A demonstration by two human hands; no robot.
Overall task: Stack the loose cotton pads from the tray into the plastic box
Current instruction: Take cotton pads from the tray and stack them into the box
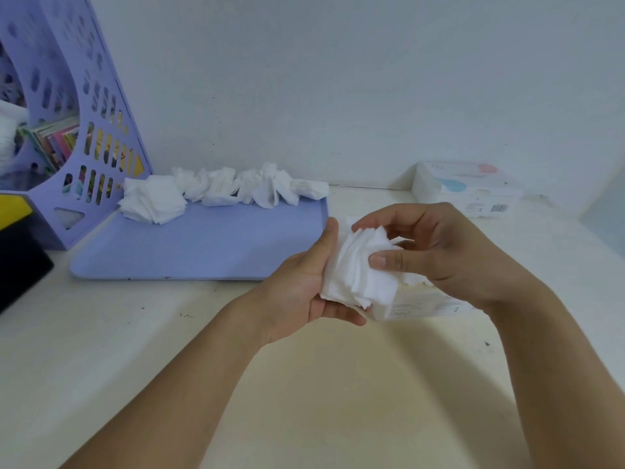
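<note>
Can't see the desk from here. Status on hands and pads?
Left hand and right hand both grip a cotton pad bundle above the plastic box. More pads left on tray. Nothing in the way.

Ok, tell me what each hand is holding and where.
Both hold one stack of cotton pads: the left hand cups its left side and underside; the right hand pinches its upper right edge.

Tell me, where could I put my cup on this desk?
Bare desk lies in front of the purple tray, left of the arms. The tray's near half is bare too. Its far edge is crowded with cotton pads, and both hands hold pads.
</note>
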